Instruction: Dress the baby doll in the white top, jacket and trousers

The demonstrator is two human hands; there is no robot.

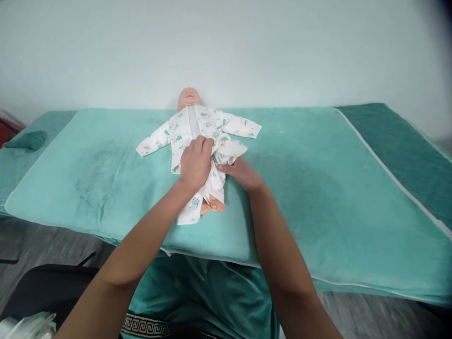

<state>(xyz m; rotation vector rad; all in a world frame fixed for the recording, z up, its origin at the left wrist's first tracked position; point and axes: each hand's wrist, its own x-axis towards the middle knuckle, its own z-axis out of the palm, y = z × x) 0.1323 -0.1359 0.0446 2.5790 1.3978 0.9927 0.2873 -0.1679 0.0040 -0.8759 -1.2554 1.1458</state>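
Observation:
A baby doll (189,98) lies on its back on a teal towel (300,188), head toward the wall. It wears a white printed baby suit (208,123) with both sleeves spread out. My left hand (195,162) rests on the doll's belly, fingers curled over the suit's front edge. My right hand (240,172) sits beside the doll's hip, fingers pinching a bunched fold of the suit. The doll's bare feet (213,205) stick out below.
A darker green cloth (406,146) covers the table's right side. A folded green cloth (26,140) and something red lie at the far left. A black chair (45,287) and white plastic are at lower left. A pale wall stands behind.

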